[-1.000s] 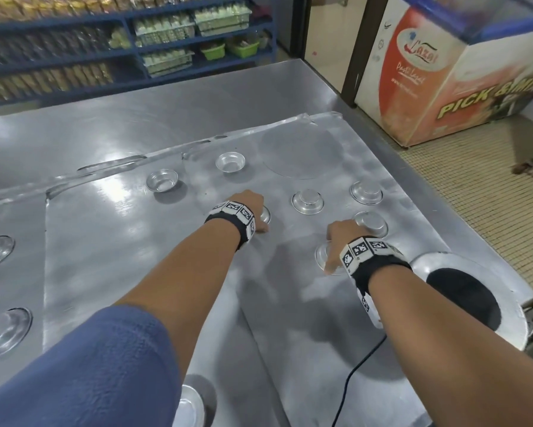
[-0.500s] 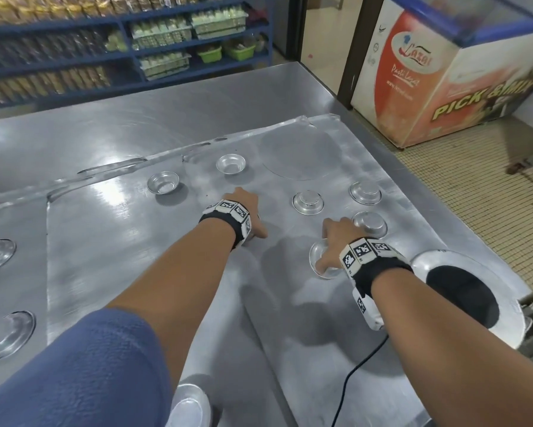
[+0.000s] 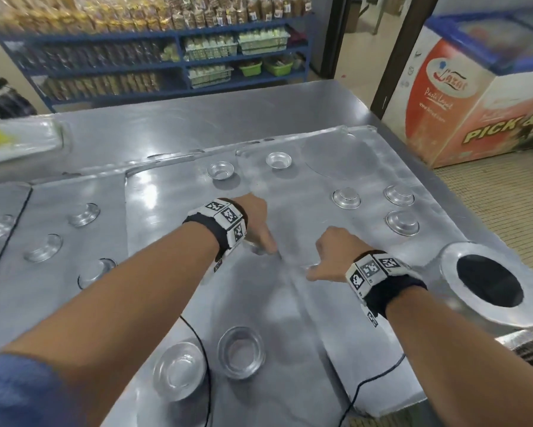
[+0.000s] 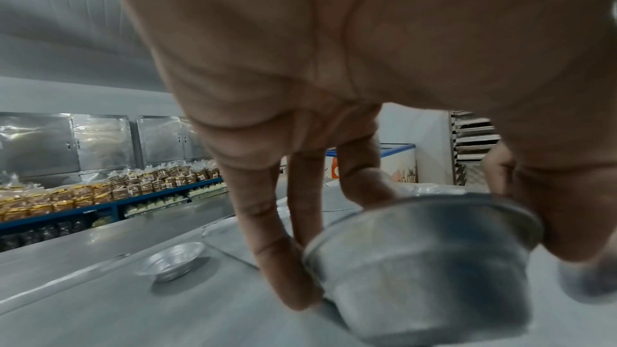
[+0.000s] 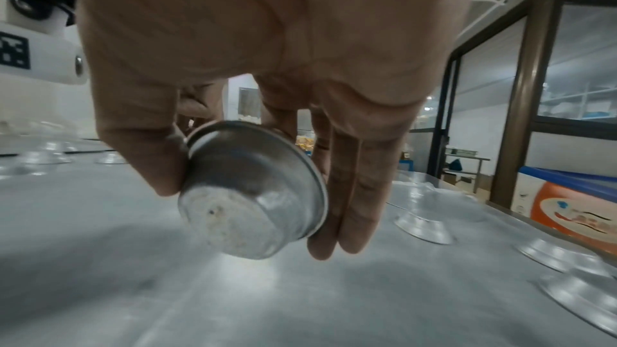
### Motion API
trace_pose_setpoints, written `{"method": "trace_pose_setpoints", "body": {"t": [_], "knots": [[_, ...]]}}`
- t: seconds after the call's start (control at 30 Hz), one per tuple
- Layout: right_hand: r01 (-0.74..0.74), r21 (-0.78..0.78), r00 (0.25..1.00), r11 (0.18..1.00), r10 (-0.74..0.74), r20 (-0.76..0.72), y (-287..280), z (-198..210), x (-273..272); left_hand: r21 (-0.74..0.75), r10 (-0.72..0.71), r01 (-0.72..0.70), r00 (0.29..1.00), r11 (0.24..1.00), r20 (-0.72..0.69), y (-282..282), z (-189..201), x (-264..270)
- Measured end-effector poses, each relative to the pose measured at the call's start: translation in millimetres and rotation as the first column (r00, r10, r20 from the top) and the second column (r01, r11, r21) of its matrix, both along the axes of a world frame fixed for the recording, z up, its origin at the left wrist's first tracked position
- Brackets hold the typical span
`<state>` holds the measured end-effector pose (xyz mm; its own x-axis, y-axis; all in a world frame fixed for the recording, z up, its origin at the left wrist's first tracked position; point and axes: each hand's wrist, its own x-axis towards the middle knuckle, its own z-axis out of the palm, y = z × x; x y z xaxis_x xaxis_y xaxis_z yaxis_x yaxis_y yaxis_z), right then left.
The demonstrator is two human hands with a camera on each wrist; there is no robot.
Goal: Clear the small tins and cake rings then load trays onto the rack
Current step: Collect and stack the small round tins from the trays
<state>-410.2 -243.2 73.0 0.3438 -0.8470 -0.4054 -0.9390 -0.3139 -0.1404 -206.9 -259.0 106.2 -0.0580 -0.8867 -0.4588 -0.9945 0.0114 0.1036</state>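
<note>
My left hand (image 3: 260, 238) grips a small silver tin (image 4: 424, 260) from above, fingers and thumb curled round its rim, just over the metal tray (image 3: 290, 318). My right hand (image 3: 323, 260) pinches another small tin (image 5: 254, 194) between thumb and fingers, tilted and lifted clear of the tray. In the head view both tins are mostly hidden under the hands. More small tins stay on the tray: two upright at the back (image 3: 220, 171) (image 3: 278, 160), three upside down at the right (image 3: 402, 222), and two near me (image 3: 240, 352). A large cake ring (image 3: 490, 285) sits at the tray's right edge.
A second tray (image 3: 59, 288) to the left carries several tins (image 3: 84, 214). A black cable (image 3: 367, 380) runs across the near edge. A chest freezer (image 3: 474, 87) stands to the right and blue shelves (image 3: 166, 63) behind. A tray rack (image 4: 474, 147) shows in the left wrist view.
Both hands closed on a tin each, lifted them off the tray and drew back toward me and toward each other. The head view rose and widened.
</note>
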Motion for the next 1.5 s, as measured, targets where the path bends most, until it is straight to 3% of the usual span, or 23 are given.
{"method": "trace_pose_setpoints", "body": {"t": [0.33, 0.53, 0.67, 0.8, 1.1, 1.5], "knots": [[-0.146, 0.076, 0.985, 0.986, 0.137, 0.105, 94, 7, 73, 0.062, -0.019, 0.029, 0.988, 0.998, -0.151, 130, -2, 62], [-0.324, 0.023, 0.946, 0.946, 0.324, 0.023, 134, 4, 98, 0.078, -0.100, 0.106, 0.992, 0.991, -0.075, 186, -17, 76], [-0.350, 0.001, 0.937, 0.937, 0.350, 0.021, 150, -2, 103, 0.045, -0.144, 0.145, 0.989, 0.988, -0.022, 211, -25, 74], [-0.365, 0.029, 0.931, 0.931, 0.365, -0.004, 158, -11, 107, 0.043, -0.205, 0.203, 0.978, 0.978, 0.042, 224, -42, 74], [-0.370, 0.061, 0.925, 0.927, 0.374, -0.068, 163, -26, 112, 0.018, -0.220, 0.220, 0.975, 0.975, 0.035, 240, -50, 75], [-0.361, 0.100, 0.928, 0.927, 0.368, -0.061, 156, -37, 112, 0.111, -0.236, 0.226, 0.967, 0.968, 0.094, 230, -51, 69]]}}
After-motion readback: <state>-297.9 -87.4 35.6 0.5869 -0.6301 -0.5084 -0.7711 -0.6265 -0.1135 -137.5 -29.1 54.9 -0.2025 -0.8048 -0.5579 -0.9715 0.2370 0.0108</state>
